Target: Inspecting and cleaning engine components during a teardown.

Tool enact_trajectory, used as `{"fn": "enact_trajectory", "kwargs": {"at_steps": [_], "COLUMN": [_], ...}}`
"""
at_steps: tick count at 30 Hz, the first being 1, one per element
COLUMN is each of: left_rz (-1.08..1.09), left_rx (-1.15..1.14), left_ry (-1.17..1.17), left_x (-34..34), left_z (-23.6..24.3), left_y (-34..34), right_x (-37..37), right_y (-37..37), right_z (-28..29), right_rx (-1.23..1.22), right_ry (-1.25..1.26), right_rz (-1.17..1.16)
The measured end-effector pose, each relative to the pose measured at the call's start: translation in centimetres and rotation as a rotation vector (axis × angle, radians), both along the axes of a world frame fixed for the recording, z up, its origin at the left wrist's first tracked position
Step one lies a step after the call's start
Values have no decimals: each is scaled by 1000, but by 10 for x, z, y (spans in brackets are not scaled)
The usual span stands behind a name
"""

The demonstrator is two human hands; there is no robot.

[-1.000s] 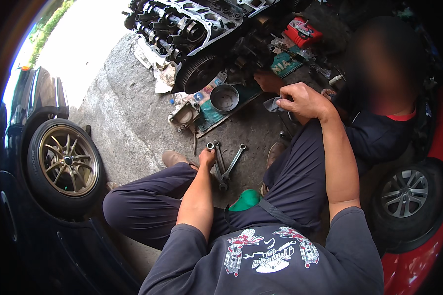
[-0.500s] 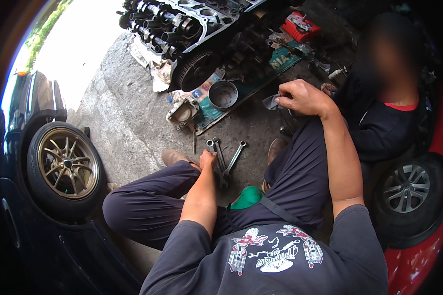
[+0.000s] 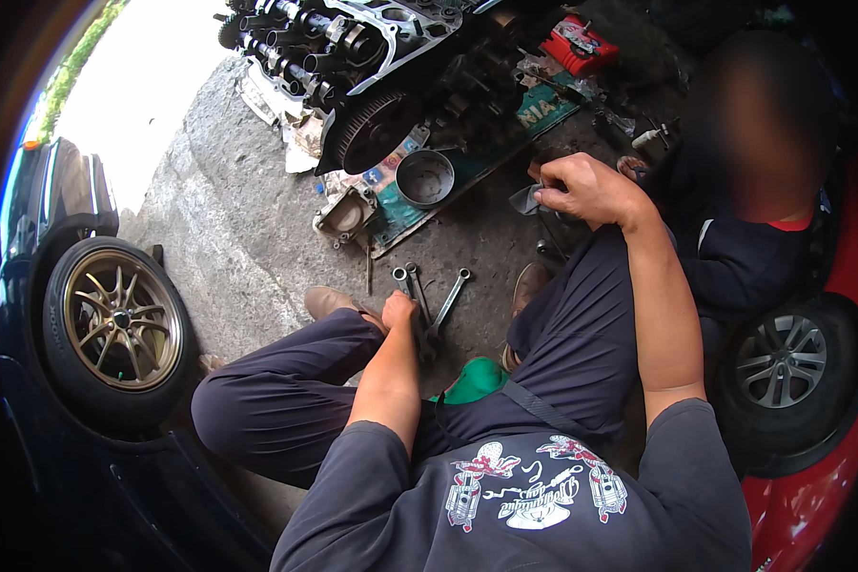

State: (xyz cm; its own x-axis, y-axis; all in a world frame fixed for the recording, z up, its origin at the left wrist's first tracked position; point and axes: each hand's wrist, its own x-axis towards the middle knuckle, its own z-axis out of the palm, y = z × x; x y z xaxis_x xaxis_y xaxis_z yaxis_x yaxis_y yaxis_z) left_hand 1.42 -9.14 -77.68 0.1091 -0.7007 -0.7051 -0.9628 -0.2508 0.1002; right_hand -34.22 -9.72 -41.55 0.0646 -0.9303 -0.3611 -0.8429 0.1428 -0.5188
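Observation:
My left hand is closed around a combination wrench low over the concrete, beside two more wrenches lying together. My right hand is raised at the right of centre, fingers curled on what looks like a grey rag. Beyond my hands, a round metal bowl and a cast metal part sit on or against a teal board. The partly disassembled engine, with exposed camshafts and a toothed wheel, stands at the back.
A co-worker crouches at my right, close to my arm. A dark car's bronze wheel is at left; a red car's wheel at right. A red case lies among loose items. Green cloth is between my legs.
The co-worker's hand, earlier reaching toward the engine, has pulled back out of clear view. My hands have stayed nearly in place; the view has shifted slightly.

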Motion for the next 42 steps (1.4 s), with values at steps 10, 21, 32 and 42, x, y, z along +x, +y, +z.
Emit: {"fn": "enact_trajectory", "kwargs": {"at_steps": [10,21,32,42], "left_rz": [-210,-571,-394,-371], "left_rx": [-382,-37,-12,-62], "left_ry": [263,288,313,339], "left_x": [-16,-20,-29,-38], "left_z": [-13,-34,-19,-6], "left_y": [29,32,19,13], "right_x": [-9,-5,-17,-38], "right_y": [3,3,14,24], "right_z": [-8,-11,-8,-1], "right_rx": [-41,3,-247,-427], "right_ry": [26,41,72,14], "right_rz": [17,95,-70,-335]}}
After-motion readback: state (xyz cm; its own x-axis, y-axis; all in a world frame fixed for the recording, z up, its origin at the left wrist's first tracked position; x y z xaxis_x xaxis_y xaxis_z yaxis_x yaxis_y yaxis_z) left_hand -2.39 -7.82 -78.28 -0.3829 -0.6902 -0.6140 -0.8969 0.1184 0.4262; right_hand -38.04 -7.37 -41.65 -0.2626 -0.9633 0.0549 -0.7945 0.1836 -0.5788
